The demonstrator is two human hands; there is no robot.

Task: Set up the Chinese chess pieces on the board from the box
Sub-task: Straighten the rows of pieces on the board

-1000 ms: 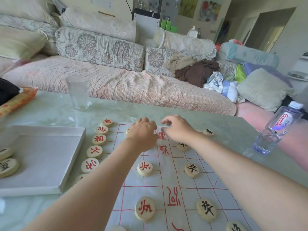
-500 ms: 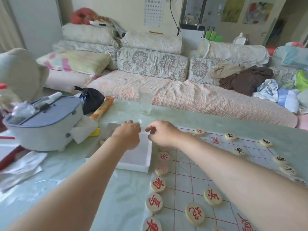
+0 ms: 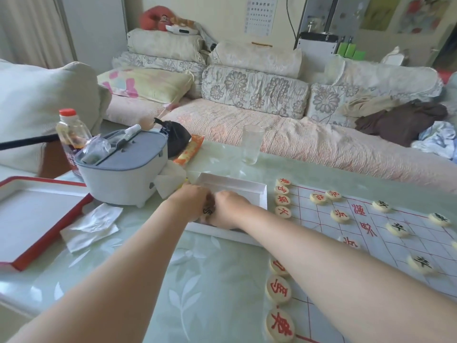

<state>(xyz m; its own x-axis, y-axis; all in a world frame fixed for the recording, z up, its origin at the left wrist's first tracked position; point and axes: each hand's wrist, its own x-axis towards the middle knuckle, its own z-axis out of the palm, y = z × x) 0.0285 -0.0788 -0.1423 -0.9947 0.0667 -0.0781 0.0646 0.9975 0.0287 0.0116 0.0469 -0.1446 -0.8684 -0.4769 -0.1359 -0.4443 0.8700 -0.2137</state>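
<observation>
Head view: both hands are in the white box left of the board. The left hand and right hand curl around a black-marked piece; which one grips it, I cannot tell. Risk: the right forearm, lying across the red pieces, could knock them out of line.

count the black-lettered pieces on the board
4 on the board: far piece, right piece, middle piece, near piece. A sliver at the right frame edge may be a fifth; the arm could hide more.
</observation>
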